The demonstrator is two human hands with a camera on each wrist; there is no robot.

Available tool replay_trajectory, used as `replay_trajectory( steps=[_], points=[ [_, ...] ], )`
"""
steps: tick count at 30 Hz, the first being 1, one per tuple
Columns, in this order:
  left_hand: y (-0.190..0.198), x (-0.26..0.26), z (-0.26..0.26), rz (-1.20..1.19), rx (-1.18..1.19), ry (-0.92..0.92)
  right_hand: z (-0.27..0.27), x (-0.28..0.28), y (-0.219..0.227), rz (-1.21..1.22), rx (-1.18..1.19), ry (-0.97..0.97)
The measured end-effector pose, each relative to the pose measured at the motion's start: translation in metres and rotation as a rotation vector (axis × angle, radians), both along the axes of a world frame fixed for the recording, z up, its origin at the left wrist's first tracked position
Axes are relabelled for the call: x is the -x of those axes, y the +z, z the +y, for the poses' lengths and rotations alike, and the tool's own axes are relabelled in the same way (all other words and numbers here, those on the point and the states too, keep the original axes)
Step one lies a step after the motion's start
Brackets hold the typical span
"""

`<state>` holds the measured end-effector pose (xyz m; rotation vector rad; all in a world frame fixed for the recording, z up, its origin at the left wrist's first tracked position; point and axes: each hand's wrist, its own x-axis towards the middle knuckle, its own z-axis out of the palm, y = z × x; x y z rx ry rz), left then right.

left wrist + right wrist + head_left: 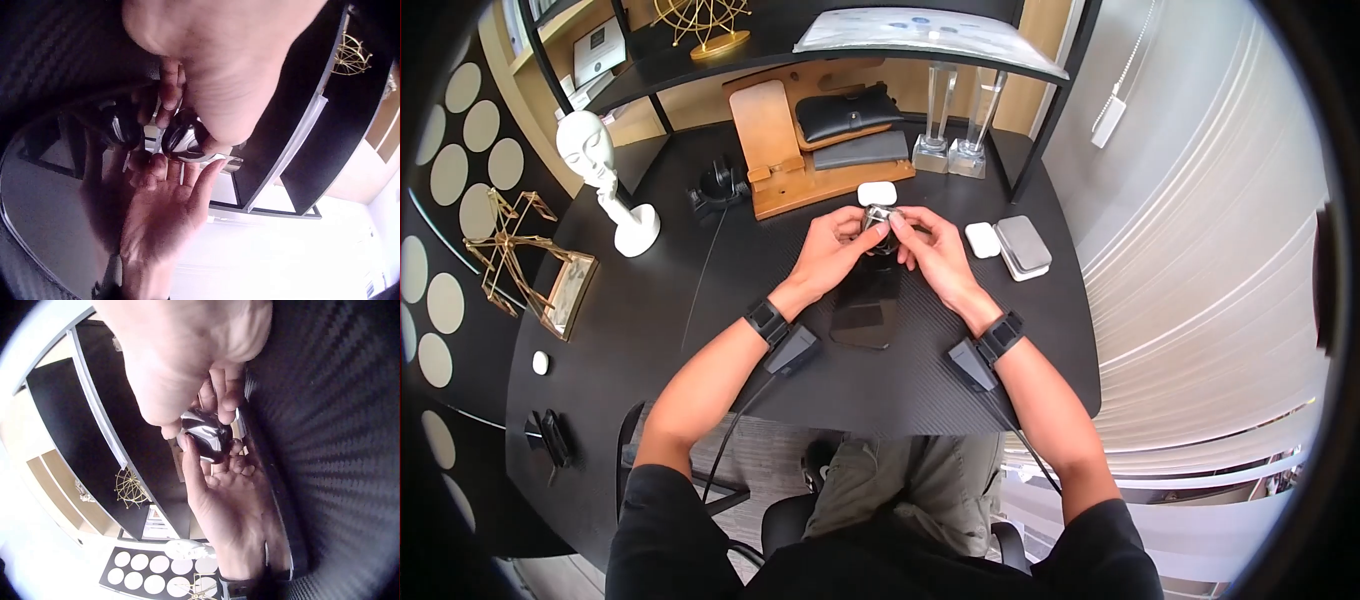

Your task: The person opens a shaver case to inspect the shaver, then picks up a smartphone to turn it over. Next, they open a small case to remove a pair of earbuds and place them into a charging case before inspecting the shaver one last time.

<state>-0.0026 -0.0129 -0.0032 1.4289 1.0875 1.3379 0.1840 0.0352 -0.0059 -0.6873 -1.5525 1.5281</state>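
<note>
Both hands meet over the desk around a small glossy black-and-silver rounded object (880,214); its kind I cannot tell. My left hand (837,248) holds it from the left, thumb on its near side. From the right, my right hand (941,255) pinches it between thumb and fingers. In the left wrist view the object (183,134) shows a dark shiny face and a silvery edge. The right wrist view shows the same object (206,434) between the thumbs and fingers. Below the hands lies a flat, glossy dark phone-like slab (865,310), reflecting them. A white rounded case (877,192) sits just behind.
A wooden stand (765,125) bearing dark pouches stands at the back, with clear crystal pillars (967,155) to its right. On the right are a small white case (981,240) and a grey-topped box (1025,248). A white statue (635,228) and gold ornament (568,290) stand left.
</note>
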Motion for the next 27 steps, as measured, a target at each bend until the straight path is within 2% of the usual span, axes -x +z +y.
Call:
replay_trajectory(
  steps=[2, 8, 10, 17, 20, 27],
  points=[
    [0.006, -0.002, -0.002, -0.012, 0.070, 0.028, 0.002, 0.001, -0.003, 0.001, -0.029, -0.014],
    [-0.006, 0.011, 0.006, -0.042, 0.030, 0.008, 0.005, 0.003, -0.007, -0.015, -0.083, 0.005],
    [-0.006, 0.012, 0.006, -0.034, 0.028, -0.017, 0.004, 0.004, -0.008, -0.101, -0.203, -0.037],
    [0.001, 0.003, -0.004, -0.011, 0.028, 0.121, 0.002, 0.002, -0.007, 0.001, -0.149, 0.033],
    [-0.002, 0.006, 0.000, 0.045, 0.012, 0.128, 0.004, 0.005, -0.010, 0.039, -0.179, 0.058],
    [-0.008, 0.009, 0.005, 0.010, 0.042, 0.099, 0.008, 0.004, -0.015, 0.036, -0.130, 0.039]
  ],
)
